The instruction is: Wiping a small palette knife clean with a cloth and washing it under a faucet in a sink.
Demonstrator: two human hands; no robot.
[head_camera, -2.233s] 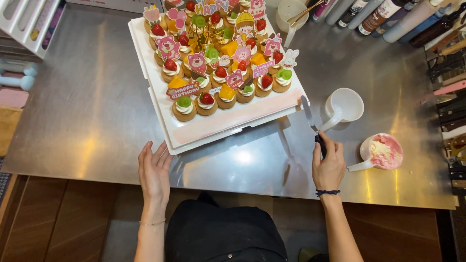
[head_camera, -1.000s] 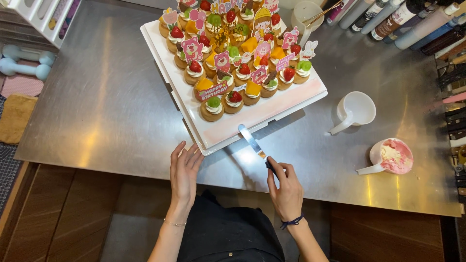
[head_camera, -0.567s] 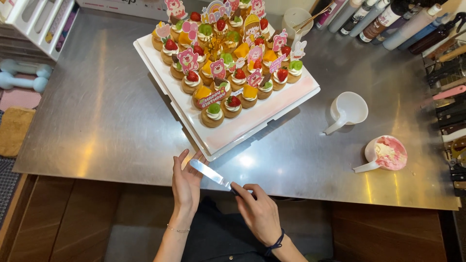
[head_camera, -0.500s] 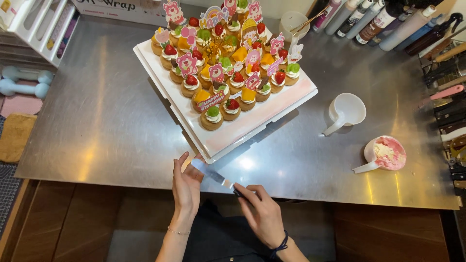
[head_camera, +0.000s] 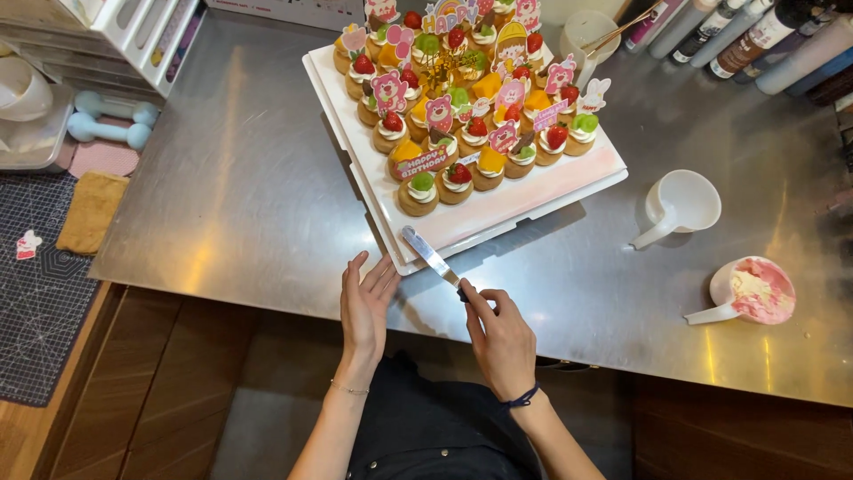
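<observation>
The spatula (head_camera: 433,259) lies slanted at the near corner of the white board (head_camera: 569,182), its blade tip over the board's edge, just below the tarts (head_camera: 462,107). The right hand (head_camera: 499,336) grips its dark handle with closed fingers. The left hand (head_camera: 367,302) rests open and flat on the steel surface (head_camera: 240,196), fingertips beside the board's corner. Right of the board stand a white cup (head_camera: 682,204) and, farther off, a pink-smeared cup (head_camera: 751,292).
</observation>
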